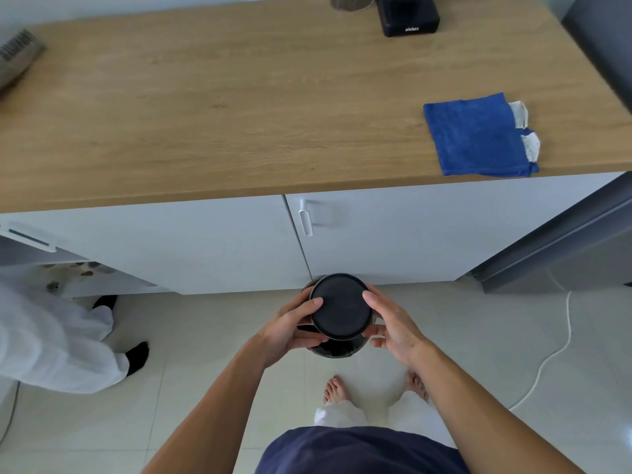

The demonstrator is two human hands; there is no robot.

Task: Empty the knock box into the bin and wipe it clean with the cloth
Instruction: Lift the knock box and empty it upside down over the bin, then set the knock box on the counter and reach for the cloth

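Observation:
A round black knock box [341, 306] is turned upside down, its flat base facing me, low in front of the white cabinet. My left hand [290, 328] grips its left side and my right hand [393, 323] grips its right side. Directly beneath it sits a dark round bin [337, 350], mostly hidden by the box and my fingers. A folded blue cloth [478, 136] with white tags lies on the wooden counter [222, 107] at the right, near the front edge.
A black appliance [408, 15] stands at the counter's back. White cabinet doors [376, 230] with a handle face me. Another person in white clothing [51, 336] stands at the left. A white cable [554, 354] runs over the tiled floor at right.

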